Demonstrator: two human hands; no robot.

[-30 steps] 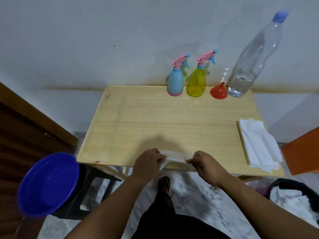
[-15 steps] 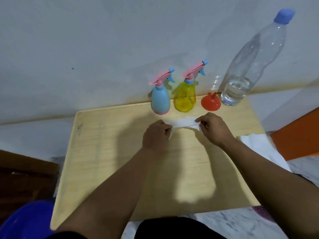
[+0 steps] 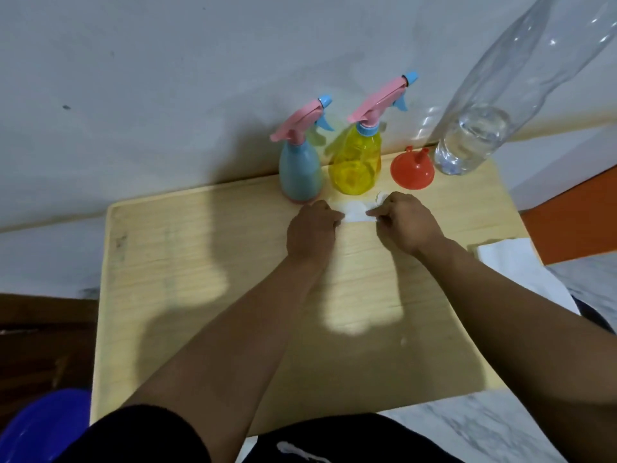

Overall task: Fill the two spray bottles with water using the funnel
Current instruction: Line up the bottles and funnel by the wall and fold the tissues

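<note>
Head view looks down on a pale wooden desk point(image 3: 207, 295) pushed against a grey wall, and it takes up most of the shot. Biggest thing on it is the tall clear plastic water bottle point(image 3: 474, 135) at the back right, with just a bit of water in the bottom. Left of that along the wall edge stand the yellow see-through spray bottle point(image 3: 355, 165) and the light blue spray bottle point(image 3: 300, 168), side by side, both with pink trigger heads on. The small red plastic funnel point(image 3: 412, 172) sits wide end down between the yellow one and the water bottle. A stack of white paper napkins point(image 3: 514, 262) lies at the desk's right edge. Just in front of the spray bottles, the left hand point(image 3: 312, 228) and right hand point(image 3: 405, 222) each pinch an end of a small crumpled white tissue point(image 3: 354, 210), holding it down on the desk. A blue plastic basin point(image 3: 36, 429) peeks in bottom left.
</note>
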